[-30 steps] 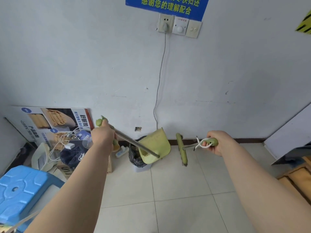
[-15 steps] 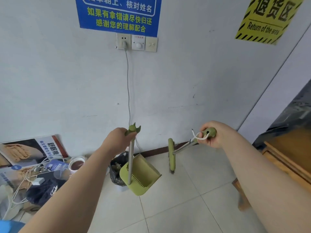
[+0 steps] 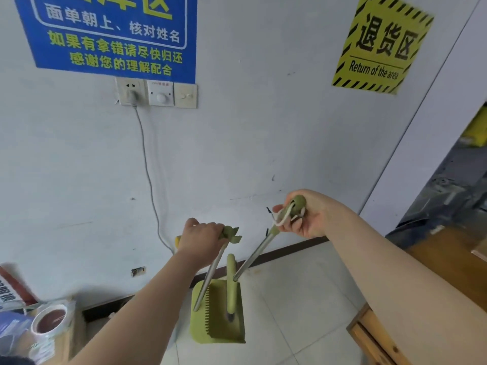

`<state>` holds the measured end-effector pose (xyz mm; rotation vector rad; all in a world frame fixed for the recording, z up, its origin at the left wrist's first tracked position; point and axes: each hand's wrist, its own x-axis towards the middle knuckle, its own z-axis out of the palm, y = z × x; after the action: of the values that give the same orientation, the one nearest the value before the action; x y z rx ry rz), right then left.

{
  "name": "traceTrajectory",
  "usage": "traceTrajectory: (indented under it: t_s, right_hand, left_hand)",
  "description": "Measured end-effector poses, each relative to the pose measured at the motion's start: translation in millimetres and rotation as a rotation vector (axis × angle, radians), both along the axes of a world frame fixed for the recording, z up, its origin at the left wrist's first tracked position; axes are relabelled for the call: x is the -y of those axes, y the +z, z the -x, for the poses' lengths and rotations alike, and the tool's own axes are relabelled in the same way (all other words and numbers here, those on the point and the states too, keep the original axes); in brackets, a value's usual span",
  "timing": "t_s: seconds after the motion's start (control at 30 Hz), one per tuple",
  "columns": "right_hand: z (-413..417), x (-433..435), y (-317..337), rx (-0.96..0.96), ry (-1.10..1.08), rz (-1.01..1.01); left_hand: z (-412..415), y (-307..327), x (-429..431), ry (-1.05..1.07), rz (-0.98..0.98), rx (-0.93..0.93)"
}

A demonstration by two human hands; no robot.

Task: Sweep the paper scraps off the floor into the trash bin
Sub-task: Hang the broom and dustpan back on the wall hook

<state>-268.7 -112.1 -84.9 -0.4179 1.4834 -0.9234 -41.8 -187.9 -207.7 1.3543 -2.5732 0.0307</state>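
Note:
My left hand [image 3: 201, 239] grips the green top of the dustpan's metal handle. The green dustpan [image 3: 216, 327] hangs upright near the wall, its comb teeth on the left side. My right hand [image 3: 303, 218] holds the green end of the broom handle, where a white cord loop hangs. The broom [image 3: 230, 283] has its green head standing inside the dustpan, bristles down. No trash bin and no paper scraps are in view.
A white wall with a blue sign, a yellow sign [image 3: 382, 43] and a socket with a cable [image 3: 150, 180] lies ahead. A tape roll [image 3: 50, 318] and clutter sit at lower left. A wooden piece of furniture [image 3: 432, 259] stands at right on the tiled floor [image 3: 297, 299].
The view has swung right and up; the bin has left the frame. The dustpan went from tilted to upright and the broom head moved left into it.

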Motion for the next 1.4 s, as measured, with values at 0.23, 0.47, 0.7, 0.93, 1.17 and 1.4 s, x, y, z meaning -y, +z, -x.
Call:
traceTrajectory:
  t_s: [0.23, 0.47, 0.7, 0.93, 1.17, 1.4]
  right_hand:
    - [44.2, 62.1, 17.1, -0.001, 0.134, 0.007]
    - [70.7, 112.7, 25.4, 0.011, 0.136, -0.037]
    - [95.5, 165.9, 27.2, 0.041, 0.068, -0.07]
    - [117.3, 225.1, 44.1, 0.075, 0.045, -0.054]
    - [136.7, 277.1, 62.5, 0.12, -0.08, 0.029]
    - [165.3, 310.7, 64.4, 0.002, -0.167, 0.18]
  left_hand:
    - [87.0, -6.9, 33.7, -0.004, 0.036, 0.023]
    - [141.5, -9.3, 66.2, 0.129, 0.05, -0.009]
    - [190.1, -8.8, 112.6, 0.271, 0.032, -0.039]
    - [228.6, 8.8, 188.0, 0.209, -0.008, -0.068]
    - [259.1, 29.7, 255.6, 0.078, 0.035, -0.063]
    - [281.3, 33.1, 307.9, 0.02, 0.071, -0.034]
